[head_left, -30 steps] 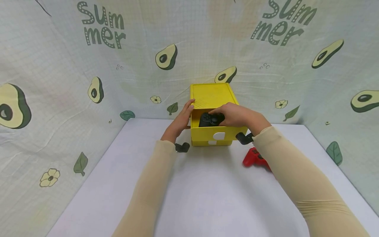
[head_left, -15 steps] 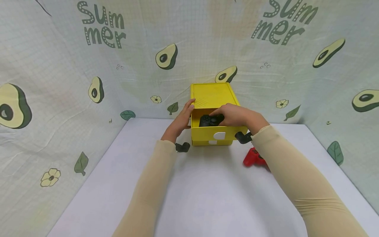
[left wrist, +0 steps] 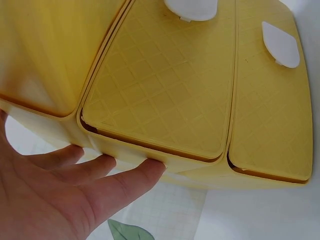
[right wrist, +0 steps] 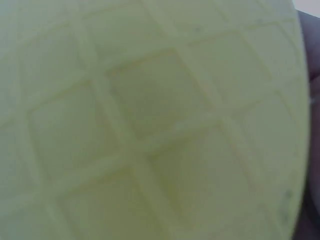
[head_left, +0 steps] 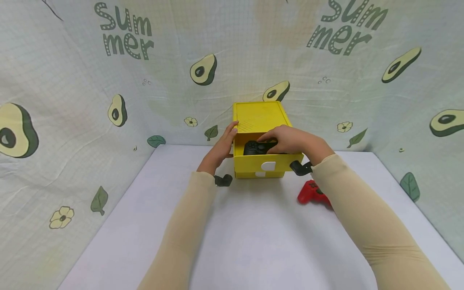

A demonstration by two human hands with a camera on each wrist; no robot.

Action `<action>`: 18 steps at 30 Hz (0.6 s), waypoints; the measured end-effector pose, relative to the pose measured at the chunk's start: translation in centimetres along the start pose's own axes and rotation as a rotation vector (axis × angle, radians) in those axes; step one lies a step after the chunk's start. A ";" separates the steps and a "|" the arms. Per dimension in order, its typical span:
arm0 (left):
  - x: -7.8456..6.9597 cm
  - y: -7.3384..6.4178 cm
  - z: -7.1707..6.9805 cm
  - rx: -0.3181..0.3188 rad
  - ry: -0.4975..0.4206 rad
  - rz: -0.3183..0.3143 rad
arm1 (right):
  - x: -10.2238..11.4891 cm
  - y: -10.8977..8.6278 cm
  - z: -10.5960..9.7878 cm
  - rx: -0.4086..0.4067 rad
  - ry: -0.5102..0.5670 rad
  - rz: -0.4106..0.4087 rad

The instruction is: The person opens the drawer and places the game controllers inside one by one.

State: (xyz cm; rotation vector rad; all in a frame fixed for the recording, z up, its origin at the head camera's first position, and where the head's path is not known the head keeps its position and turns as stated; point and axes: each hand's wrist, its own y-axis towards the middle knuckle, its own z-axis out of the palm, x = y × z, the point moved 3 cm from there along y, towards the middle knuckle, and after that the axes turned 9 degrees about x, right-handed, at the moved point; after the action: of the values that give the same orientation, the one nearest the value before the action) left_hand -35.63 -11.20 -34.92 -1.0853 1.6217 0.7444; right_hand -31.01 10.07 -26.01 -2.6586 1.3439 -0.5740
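Note:
A small yellow drawer unit (head_left: 259, 116) stands at the back of the table, its top drawer (head_left: 250, 163) pulled out. Inside that drawer lies a black game controller (head_left: 251, 148). My right hand (head_left: 291, 141) reaches in over the drawer's right side and grips the controller's right part between thumb and fingers. My left hand (head_left: 220, 148) rests against the unit's left side; in the left wrist view its straight fingers (left wrist: 127, 185) press on the yellow side wall. Only the waffle-patterned drawer front (right wrist: 150, 100) fills the right wrist view, with a strip of hand at its right edge.
A red game controller (head_left: 309, 192) lies on the white table (head_left: 250, 241) in front and to the right of the unit, partly behind the right sleeve (head_left: 355, 205). A cloth with avocado prints (head_left: 166, 80) hangs behind the table and at both sides.
My right hand has shifted very slightly to the right at the black controller. The left hand and the drawer unit stay where they were.

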 end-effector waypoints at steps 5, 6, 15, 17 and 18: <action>0.0 0.0 0.0 -0.002 0.001 0.001 | -0.1 -0.8 0.1 -0.043 -0.010 -0.030; 0.0 0.0 0.1 -0.001 0.000 0.002 | -0.1 -1.0 0.1 -0.056 -0.014 -0.042; -0.1 0.0 0.1 -0.005 0.001 -0.006 | 0.3 -3.0 0.2 -0.178 -0.013 -0.107; -0.1 0.0 0.1 -0.004 -0.001 -0.007 | 0.4 -3.4 0.3 -0.209 -0.007 -0.114; -0.1 0.0 0.1 -0.005 -0.002 -0.007 | 0.4 -3.6 0.3 -0.224 -0.006 -0.118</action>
State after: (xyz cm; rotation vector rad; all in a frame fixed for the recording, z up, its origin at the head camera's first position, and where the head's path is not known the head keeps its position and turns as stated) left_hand -35.61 -11.09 -34.86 -1.0930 1.6145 0.7446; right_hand -27.98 11.88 -25.25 -2.9314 1.3280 -0.4512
